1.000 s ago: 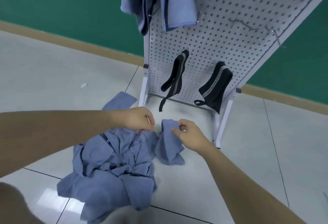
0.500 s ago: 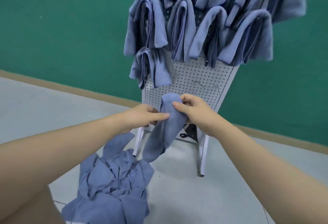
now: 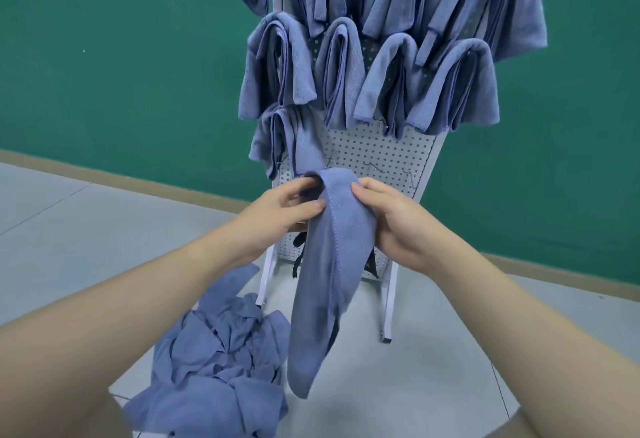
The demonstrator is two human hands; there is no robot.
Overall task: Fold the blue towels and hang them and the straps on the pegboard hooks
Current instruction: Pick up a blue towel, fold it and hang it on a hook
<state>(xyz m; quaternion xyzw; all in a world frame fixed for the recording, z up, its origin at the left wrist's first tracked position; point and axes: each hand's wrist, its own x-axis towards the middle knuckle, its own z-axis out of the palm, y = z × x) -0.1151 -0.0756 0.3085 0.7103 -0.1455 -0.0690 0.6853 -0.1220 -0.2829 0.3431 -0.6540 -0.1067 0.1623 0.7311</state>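
- Pegboard (image 3: pixel 377 153): upper part covered by hanging towels (image 3: pixel 346 66); only a lower patch of holes shows. Top cut off by the upper edge.
- Top row of hanging towels cut off by the upper edge; count not determinable.
- Straps (image 3: pixel 298 257): mostly behind the held towel (image 3: pixel 332 264) and the left hand (image 3: pixel 277 209); only dark ends visible.
- Hooks (image 3: pixel 375 168): too small to tell shape.
- Towel pile (image 3: pixel 221 368): near part hidden by the left forearm, lower part cut off by the bottom edge.
- Left hand fingertips tucked into the towel fold, hidden.
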